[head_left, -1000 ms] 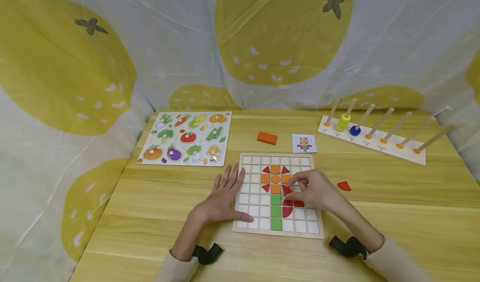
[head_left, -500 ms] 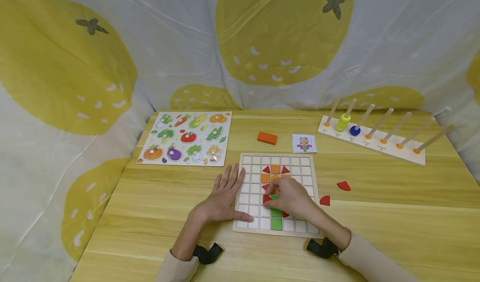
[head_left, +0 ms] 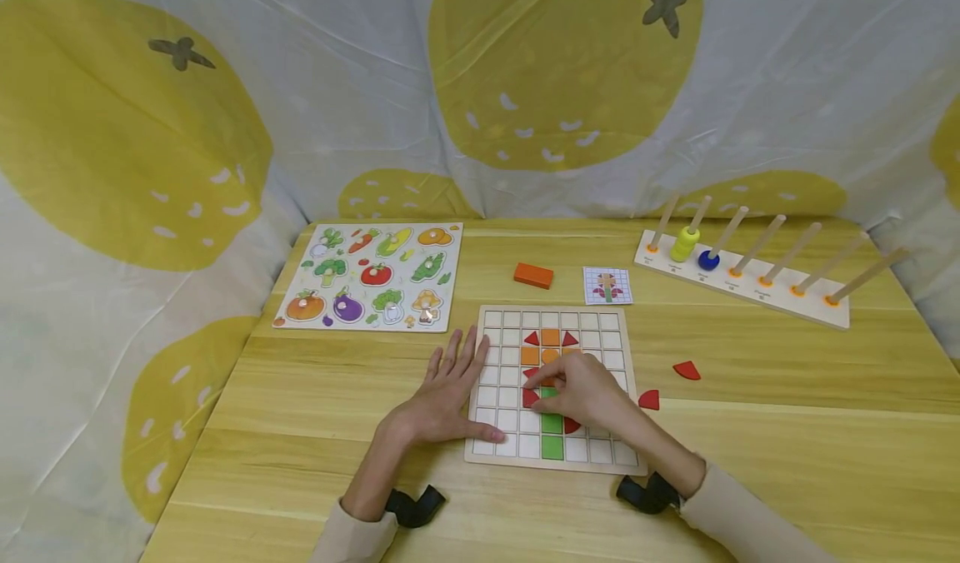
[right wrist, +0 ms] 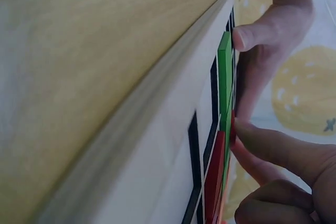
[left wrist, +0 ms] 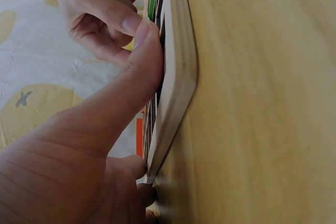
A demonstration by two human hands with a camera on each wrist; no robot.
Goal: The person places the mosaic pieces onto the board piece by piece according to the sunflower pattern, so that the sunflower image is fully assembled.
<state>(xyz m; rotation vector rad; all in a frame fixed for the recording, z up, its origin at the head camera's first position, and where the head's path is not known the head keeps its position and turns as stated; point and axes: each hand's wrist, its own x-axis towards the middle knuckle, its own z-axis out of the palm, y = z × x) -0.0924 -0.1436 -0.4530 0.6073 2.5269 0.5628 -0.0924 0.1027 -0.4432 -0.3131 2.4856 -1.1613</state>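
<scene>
My right hand (head_left: 588, 395) is over the wooden grid board (head_left: 501, 461), left of its column of green squares (head_left: 552, 447). Thumb and index finger pinch a red quarter-circle piece (head_left: 530, 399) at a cell there. In the right wrist view, that red piece (right wrist: 233, 125) shows at the thumb tip, beside the green squares (right wrist: 224, 72). My left hand (head_left: 438, 396) lies with straight, spread fingers along the board's left side, its thumb on the lower left cells. Orange squares (head_left: 551, 337) and red triangles (head_left: 570, 339) sit in upper cells. My right hand hides part of the pattern.
Two red quarter-circle pieces (head_left: 686, 371) lie right of the board. Behind it are an orange block (head_left: 533, 276) and a pattern card (head_left: 608, 286). A vegetable puzzle (head_left: 378, 276) lies back left; a peg stand (head_left: 750, 288) with yellow and blue beads stands back right.
My right hand has moved left, from the red pieces right of the green column to its left side, where a red piece now shows at the fingertips. My left hand has stayed still.
</scene>
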